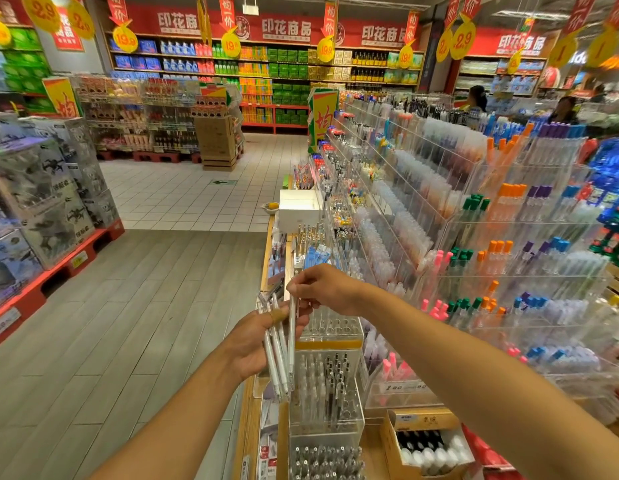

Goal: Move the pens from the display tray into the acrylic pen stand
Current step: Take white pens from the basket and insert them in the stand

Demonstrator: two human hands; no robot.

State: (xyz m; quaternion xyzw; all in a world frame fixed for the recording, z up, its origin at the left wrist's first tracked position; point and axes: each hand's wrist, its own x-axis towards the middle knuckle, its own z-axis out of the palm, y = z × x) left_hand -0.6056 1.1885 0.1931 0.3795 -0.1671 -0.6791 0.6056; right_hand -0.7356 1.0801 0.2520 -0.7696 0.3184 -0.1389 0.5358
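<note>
A: Report grip status, left to right.

B: The left hand [252, 344] has its fingers curled round a bundle of white pens [275, 358], held upright over the left edge of the shelf. The right hand [323, 289] pinches the top of a single white pen [292, 336] between thumb and fingertips, the pen hanging vertical just beside the bundle.

A: Location of the target?

B: The acrylic pen stand [327, 386] sits directly below and right of both hands, on the shelf. Its lower tiers hold clear and black pens; the upper tier [330, 327] looks mostly vacant. I cannot identify the display tray with certainty.

A: Failure risks?

B: Probable ones: the single pen may miss a slot and fall between tiers, since the transparent walls are hard to read. The bundle, held loosely at mid-length, may fan out and drop a pen to the floor [128, 323].

A: Legible markings?

B: Red banners [286, 27] read "印花商品". Yellow tags [125, 39] show "19.9"; others show "2.9". A price label [403, 388] on the shelf appears to read "1.90".
</note>
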